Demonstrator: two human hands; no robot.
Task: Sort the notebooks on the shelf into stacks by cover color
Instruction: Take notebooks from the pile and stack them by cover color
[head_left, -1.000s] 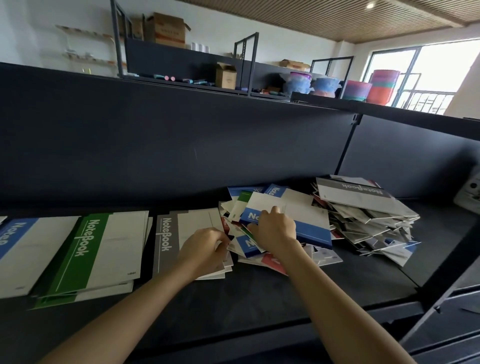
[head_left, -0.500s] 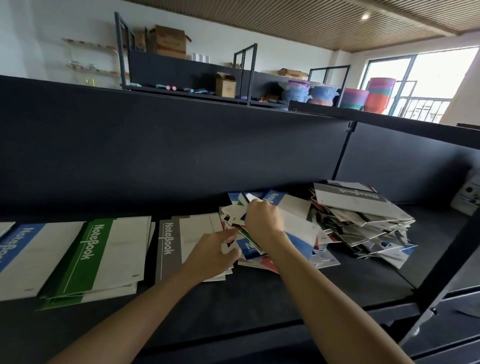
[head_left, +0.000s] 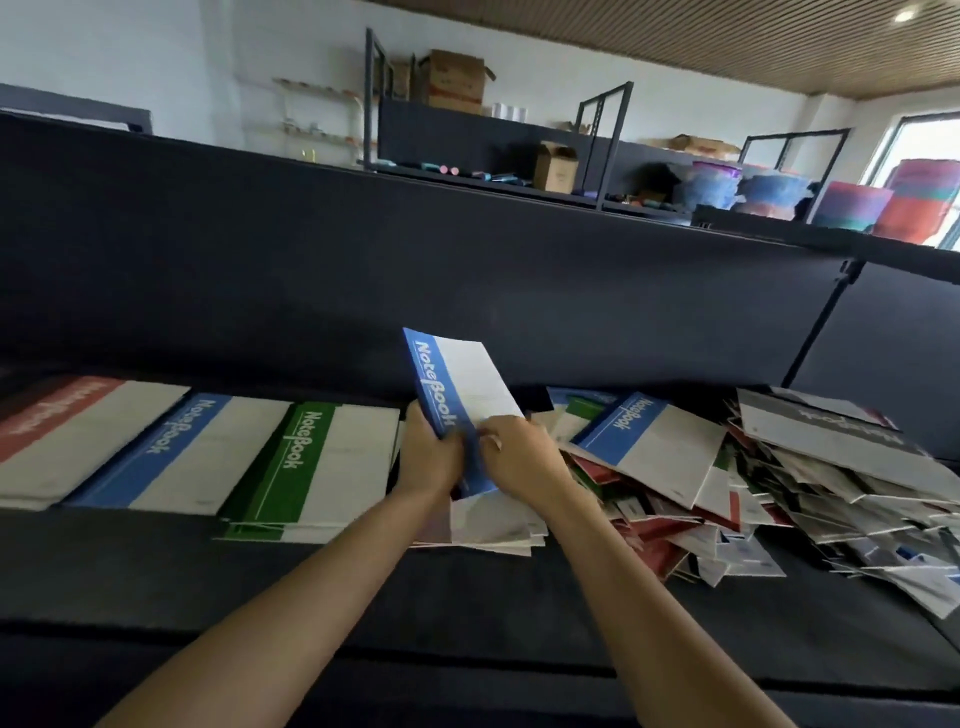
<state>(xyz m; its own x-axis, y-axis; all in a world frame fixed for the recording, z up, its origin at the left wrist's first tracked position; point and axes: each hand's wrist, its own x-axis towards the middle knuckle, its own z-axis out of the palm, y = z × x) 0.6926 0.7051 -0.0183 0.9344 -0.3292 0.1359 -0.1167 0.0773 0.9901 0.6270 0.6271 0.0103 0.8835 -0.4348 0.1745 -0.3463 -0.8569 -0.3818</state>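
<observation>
Presently | left hand, right hand grip one blue-banded white notebook between them | three sorted stacks left | one mixed heap right

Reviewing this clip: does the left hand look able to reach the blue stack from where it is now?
Probably yes. The blue stack lies uncovered left of the left hand, only the flat green stack between them. The hand does grip a blue notebook, shared with the right hand.
</observation>
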